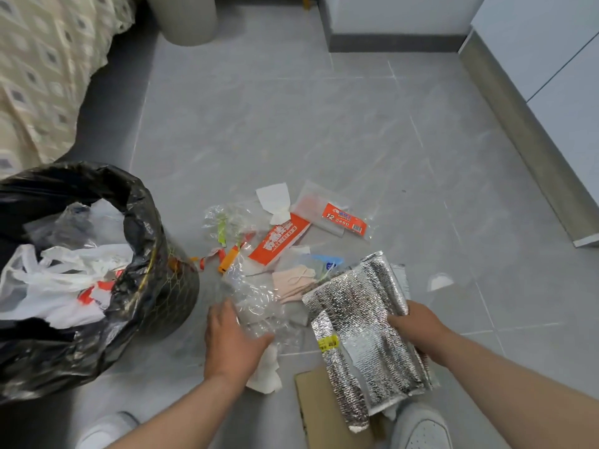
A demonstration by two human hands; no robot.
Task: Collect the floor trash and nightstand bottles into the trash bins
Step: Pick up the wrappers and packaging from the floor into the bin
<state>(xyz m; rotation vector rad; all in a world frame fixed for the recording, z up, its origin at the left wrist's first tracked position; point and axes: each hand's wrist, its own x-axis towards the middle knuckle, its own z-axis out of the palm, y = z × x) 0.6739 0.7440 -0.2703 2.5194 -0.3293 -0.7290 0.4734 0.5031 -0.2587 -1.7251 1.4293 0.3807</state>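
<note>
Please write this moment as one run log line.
left hand: on clear plastic wrap | right hand: gripping silver foil bag | bin: left

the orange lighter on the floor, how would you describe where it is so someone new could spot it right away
Start at the black-lined trash bin on the left, then look to the litter on the grey tiles just right of it. The lighter lies at the near-left edge of that pile, beside crumpled clear plastic. It is a small solid orange stick, unlike the flat orange printed wrappers farther back.
</note>
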